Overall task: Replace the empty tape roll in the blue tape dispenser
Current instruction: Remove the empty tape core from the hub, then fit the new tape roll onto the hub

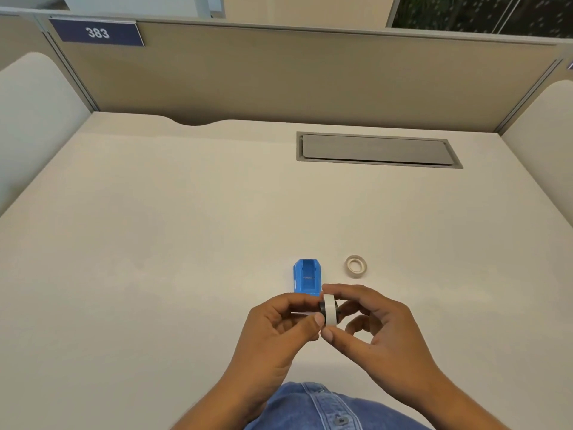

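Both hands meet just above the near edge of the worktop [155, 212], and between them stands a white tape roll [330, 312] on a black hub [322, 308], held edge-on so that its flat faces look left and right; the left hand [279, 330] pinches at the hub side with thumb and forefinger, and the right hand [375, 327] closes its grip round the roll's rim from the other side, thumb low and fingers curled over the top; so each grip is closed on the roll and hub together, and neither hand is free. Whether the hub is fully seated in the roll I cannot tell, as the fingers hide the joint.

The blue tape dispenser [307, 277] lies on the worktop just beyond the hands, nearly touching the left fingers in this view; its long axis runs away from the person, its open cradle faces up, and no roll sits in it. The roll's axle lies across that long axis, which looks the right way for dropping in; the move ahead is likely a short reach forward and down, and the left hand is slightly nearer.

A second ring, a thin pale core [355, 265] that is probably the spent roll, lies flat to the right of the dispenser, apart from it and clear of the hands.
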The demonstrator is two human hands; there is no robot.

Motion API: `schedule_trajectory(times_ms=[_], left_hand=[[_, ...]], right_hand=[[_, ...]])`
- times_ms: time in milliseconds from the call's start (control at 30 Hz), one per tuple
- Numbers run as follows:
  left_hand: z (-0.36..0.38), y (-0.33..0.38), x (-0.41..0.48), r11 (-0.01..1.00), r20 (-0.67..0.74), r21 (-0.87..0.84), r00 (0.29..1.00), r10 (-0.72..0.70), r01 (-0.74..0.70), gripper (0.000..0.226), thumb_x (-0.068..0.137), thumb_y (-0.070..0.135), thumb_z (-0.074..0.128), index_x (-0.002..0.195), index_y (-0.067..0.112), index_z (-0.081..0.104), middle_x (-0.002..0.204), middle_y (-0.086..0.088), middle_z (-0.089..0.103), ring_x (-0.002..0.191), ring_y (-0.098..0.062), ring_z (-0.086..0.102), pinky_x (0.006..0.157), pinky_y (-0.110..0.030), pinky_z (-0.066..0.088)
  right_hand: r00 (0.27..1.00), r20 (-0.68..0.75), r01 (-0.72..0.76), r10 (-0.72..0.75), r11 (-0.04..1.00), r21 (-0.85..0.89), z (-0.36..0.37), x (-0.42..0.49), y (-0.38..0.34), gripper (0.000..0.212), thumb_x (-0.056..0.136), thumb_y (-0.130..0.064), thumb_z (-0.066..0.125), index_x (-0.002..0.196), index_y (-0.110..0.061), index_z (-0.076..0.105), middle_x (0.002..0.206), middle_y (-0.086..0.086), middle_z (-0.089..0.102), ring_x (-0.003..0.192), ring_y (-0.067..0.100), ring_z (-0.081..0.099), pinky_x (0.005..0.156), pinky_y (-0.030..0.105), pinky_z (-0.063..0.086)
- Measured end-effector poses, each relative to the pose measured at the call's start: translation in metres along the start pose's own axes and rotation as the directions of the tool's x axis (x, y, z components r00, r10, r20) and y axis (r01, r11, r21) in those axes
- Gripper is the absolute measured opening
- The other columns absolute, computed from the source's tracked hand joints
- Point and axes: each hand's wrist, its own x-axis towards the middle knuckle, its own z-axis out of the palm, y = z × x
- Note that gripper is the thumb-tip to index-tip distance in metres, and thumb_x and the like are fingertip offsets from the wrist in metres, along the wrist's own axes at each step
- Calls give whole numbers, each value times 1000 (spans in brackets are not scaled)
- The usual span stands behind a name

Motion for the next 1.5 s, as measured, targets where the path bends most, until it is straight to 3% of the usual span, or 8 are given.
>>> schedule_trajectory(times_ms=[167, 267, 400, 567, 800, 1033, 1167, 1500], left_hand=[[-1, 2, 2, 998, -53, 52, 998, 43, -40, 25, 80, 9, 67, 90, 31, 72, 91, 3, 77, 90, -18, 71, 74, -23, 56], [-1, 4, 2, 997, -78, 34, 994, 70, -67, 28, 82, 2, 65, 86, 29, 72, 87, 2, 78, 78, -19, 72, 67, -22, 56], [-2, 8, 2, 991, -136, -18, 982, 128, -132, 31, 84, -8, 62, 85, 22, 71, 82, -4, 78, 69, -19, 72, 58, -21, 55], [-4, 10, 2, 981, -174, -66, 970, 169, -182, 30, 85, -9, 61, 86, 19, 71, 82, -7, 77, 72, -23, 73, 58, -25, 56], [-2, 9, 6, 985, -192, -77, 972, 138, -156, 33, 82, -12, 61, 85, 18, 72, 82, -7, 77, 71, -23, 74, 56, -23, 56], [-3, 8, 8, 982, -229, -87, 963, 144, -167, 34, 82, -15, 60, 83, 16, 72, 79, -9, 76, 71, -25, 74, 57, -24, 56], [-4, 8, 10, 983, -236, -75, 961, 144, -166, 32, 81, -17, 60, 84, 13, 70, 77, -7, 76, 69, -24, 74, 56, -22, 56], [-4, 6, 15, 992, -255, -13, 959, 119, -127, 23, 82, -4, 66, 85, 19, 71, 79, -2, 77, 62, -18, 71, 53, -23, 55]], right_hand=[[1000, -5, -5, 5, 1000, -23, -2, 2, -2, 44, 72, -25, 84, 109, -44, 68, 104, -18, 70, 91, 12, 65, 64, 15, 53], [1000, -12, -13, 12, 999, -52, -3, 3, -4, 45, 72, -24, 84, 108, -46, 68, 100, -21, 70, 90, 11, 65, 62, 15, 52], [999, -32, -8, 5, 996, -87, -6, 6, -8, 45, 70, -31, 86, 108, -46, 67, 91, -20, 70, 75, 7, 63, 58, 12, 48], [992, -119, -42, 38, 999, -33, -14, 18, 0, 45, 63, -34, 87, 103, -42, 66, 105, -22, 68, 74, 12, 70, 57, 20, 55], [988, -134, -131, 79, 889, -439, -26, 37, 43, 44, 71, -30, 82, 105, -48, 62, 109, -29, 59, 84, -2, 64, 65, 15, 48], [971, -142, -238, 192, 800, -551, -21, 51, 81, 43, 77, -31, 74, 117, -36, 58, 107, -18, 62, 80, 3, 62, 74, 21, 49], [961, -141, -275, 236, 784, -557, -20, 55, 99, 31, 77, -31, 72, 105, -35, 59, 105, -12, 63, 80, 6, 60, 69, 20, 45], [947, -178, -321, 268, 746, -583, -20, 57, 116, 30, 77, -32, 71, 104, -28, 58, 100, -10, 67, 86, 13, 61, 72, 25, 47]])
